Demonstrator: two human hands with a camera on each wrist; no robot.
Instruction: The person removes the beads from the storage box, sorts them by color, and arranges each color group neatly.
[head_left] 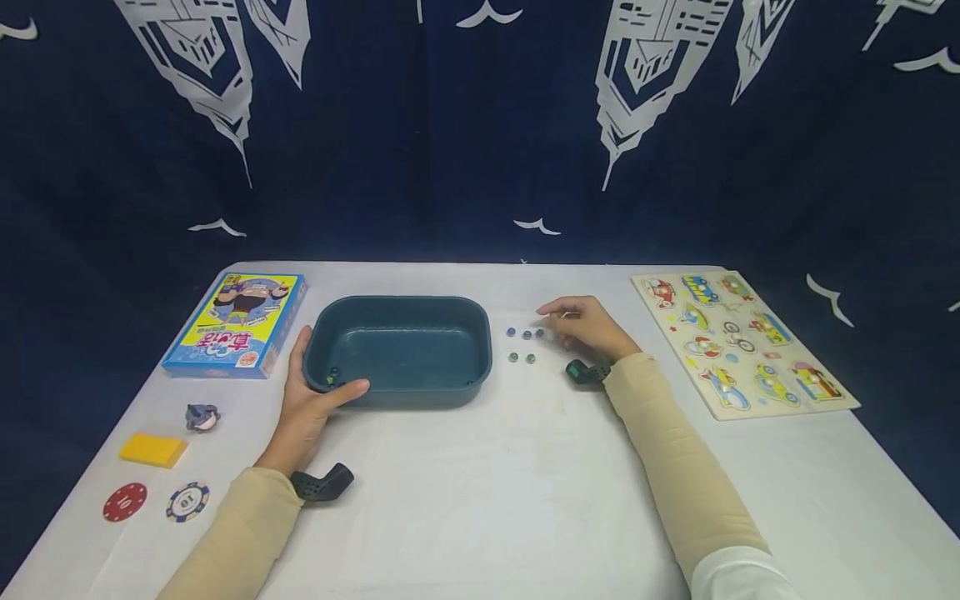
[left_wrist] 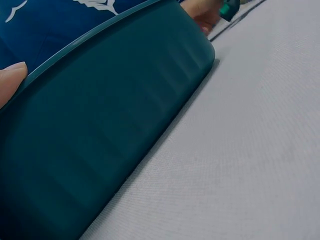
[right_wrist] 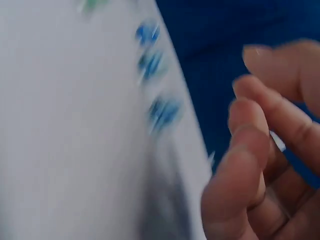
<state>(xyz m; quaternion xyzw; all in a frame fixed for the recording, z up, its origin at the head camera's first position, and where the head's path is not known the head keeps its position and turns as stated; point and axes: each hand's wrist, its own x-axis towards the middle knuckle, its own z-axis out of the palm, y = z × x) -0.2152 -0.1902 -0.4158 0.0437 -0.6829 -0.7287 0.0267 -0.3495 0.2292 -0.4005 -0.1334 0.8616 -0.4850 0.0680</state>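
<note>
My left hand [head_left: 315, 417] grips the dark green plastic tub [head_left: 420, 400] at its left end, thumb over the front rim and fingers along the side. A few small green marbles [head_left: 332, 377] lie inside, in its near left corner. Right of the tub sit three blue marbles [head_left: 527, 334] in a row, with two greenish marbles [head_left: 531, 358] nearer to me. My right hand [head_left: 587, 325] hovers beside the blue row, its fingers loosely bent. In the right wrist view, blurred blue marbles [right_wrist: 164, 112] lie apart from the fingertips [right_wrist: 245, 112], and nothing shows between them.
On the left are a boxed game [head_left: 232, 325], a small shark figure [head_left: 202, 417], a yellow block [head_left: 153, 450], a red chip [head_left: 125, 502] and a white-and-blue chip [head_left: 187, 502]. A picture puzzle board [head_left: 742, 342] lies at the right. A dark curtain [head_left: 480, 167] hangs behind the white table [head_left: 480, 517].
</note>
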